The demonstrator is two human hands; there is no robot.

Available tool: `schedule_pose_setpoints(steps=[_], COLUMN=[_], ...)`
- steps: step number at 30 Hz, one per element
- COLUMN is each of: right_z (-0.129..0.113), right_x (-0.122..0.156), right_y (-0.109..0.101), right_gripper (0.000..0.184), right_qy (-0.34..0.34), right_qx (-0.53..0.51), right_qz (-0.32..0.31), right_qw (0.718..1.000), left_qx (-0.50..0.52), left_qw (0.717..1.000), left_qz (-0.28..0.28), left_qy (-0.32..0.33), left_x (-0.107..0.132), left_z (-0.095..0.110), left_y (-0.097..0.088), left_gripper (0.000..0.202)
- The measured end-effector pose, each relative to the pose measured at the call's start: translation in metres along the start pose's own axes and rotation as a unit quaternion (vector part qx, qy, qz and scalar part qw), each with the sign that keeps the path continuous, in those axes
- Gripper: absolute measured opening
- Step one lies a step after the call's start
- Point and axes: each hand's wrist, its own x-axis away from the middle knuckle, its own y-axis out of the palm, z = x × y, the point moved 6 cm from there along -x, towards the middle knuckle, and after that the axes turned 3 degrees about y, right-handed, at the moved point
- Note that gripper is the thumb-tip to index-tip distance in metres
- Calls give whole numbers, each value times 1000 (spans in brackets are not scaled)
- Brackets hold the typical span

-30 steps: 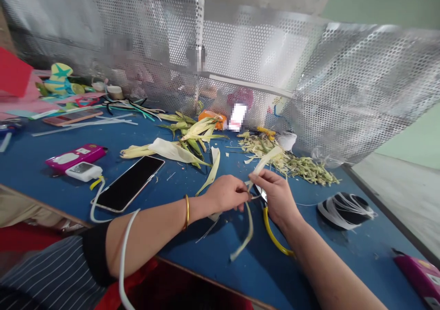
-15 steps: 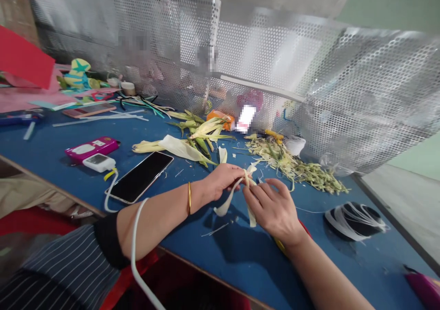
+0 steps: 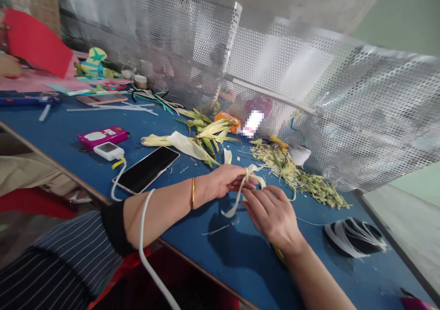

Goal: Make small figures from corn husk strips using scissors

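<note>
My left hand point(image 3: 231, 180) holds a pale corn husk strip point(image 3: 235, 204) pinched in its fingers above the blue table; one end curls down toward the tabletop. The strip is looped or crossed near the fingertips. Close on the right, my right hand point(image 3: 275, 217) has its fingers closed on another part of the husk, largely hidden behind them. Beyond the hands lies a wide pale husk leaf point(image 3: 190, 148), beside a heap of green and yellow husks point(image 3: 209, 133). A tool with a yellow handle point(image 3: 279, 255) is mostly covered by my right wrist.
A black phone point(image 3: 147, 169), a magenta device point(image 3: 103, 136) and a white cabled gadget point(image 3: 109, 151) lie left. Shredded husk point(image 3: 280, 165) lies back right, a spool of clear line point(image 3: 355, 237) right. Perforated sheeting point(image 3: 275, 58) stands behind. Another person's hand point(image 3: 9, 66) is near red sheet point(image 3: 37, 42).
The view has shifted slightly left. The husk end that hung below my right fingers no longer shows there; a loop now arches between my hands. The red sheet and another person's hand show more fully.
</note>
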Motion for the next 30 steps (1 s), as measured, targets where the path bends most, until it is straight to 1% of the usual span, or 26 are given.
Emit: schedule_pose_setpoints(steps=[2, 4, 6, 7, 8, 9, 10, 11, 12, 13, 14, 15, 16, 17, 18, 19, 20, 21, 23, 26, 30], right_z=[-4, -8, -8, -3, 4, 15, 28, 41, 53, 62, 67, 68, 66, 62, 58, 54, 51, 48, 45, 45, 47], right_x=[-1, -2, -2, 0, 2, 6, 11, 19, 27, 36, 43, 47, 49, 50, 49, 48, 47, 46, 44, 45, 45], right_y=[3, 6, 5, 3, 0, -2, -3, 0, 5, 14, 24, 36, 46, 54, 60, 63, 64, 64, 63, 62, 63], right_gripper=[25, 26, 24, 23, 22, 20, 18, 15, 15, 17, 21, 26, 29, 33, 36, 39, 41, 42, 42, 40, 39], right_qy=[0, -9, 8, 37, 83, 148, 229, 317, 403, 479, 541, 584, 610, 625, 634, 638, 640, 641, 641, 648, 651], right_qx=[24, 22, -15, -47, -86, -129, -174, -221, -273, -329, -391, -454, -512, -557, -589, -608, -619, -624, -627, -624, -619], right_qz=[-13, -26, -2, 22, 52, 87, 120, 147, 163, 170, 166, 156, 142, 132, 125, 120, 116, 114, 115, 119, 127], right_qw=[1000, 999, 1000, 998, 991, 977, 950, 910, 858, 796, 726, 655, 588, 530, 486, 457, 441, 433, 427, 421, 421], left_qx=[-11, -18, -23, -28, -35, -44, -57, -71, -86, -98, -107, -113, -116, -117, -119, -120, -122, -123, -125, -122, -92], left_qw=[1000, 999, 998, 998, 997, 997, 995, 994, 991, 989, 987, 986, 985, 985, 985, 985, 985, 984, 983, 983, 989], left_qz=[-21, -28, -27, -26, -26, -28, -34, -43, -54, -63, -69, -71, -67, -61, -51, -38, -25, -14, -3, -10, -38], left_qy=[16, 32, 43, 49, 57, 64, 71, 77, 82, 87, 94, 101, 107, 111, 114, 118, 122, 128, 138, 138, 109], left_x=[1, 1, 1, 1, 0, 0, 0, 0, 1, 1, 2, 2, 2, 2, 2, 2, 1, 1, 0, -1, 0], left_z=[-3, -6, -8, -9, -9, -9, -9, -8, -8, -8, -7, -6, -5, -4, -3, -2, -2, -1, 0, 0, -2], left_y=[4, 7, 9, 9, 10, 10, 11, 13, 14, 16, 17, 18, 18, 17, 16, 15, 13, 11, 10, 10, 13], left_gripper=[13, 12, 13, 13, 13, 13, 13, 13, 14, 15, 16, 16, 16, 16, 16, 16, 16, 16, 15, 14, 15])
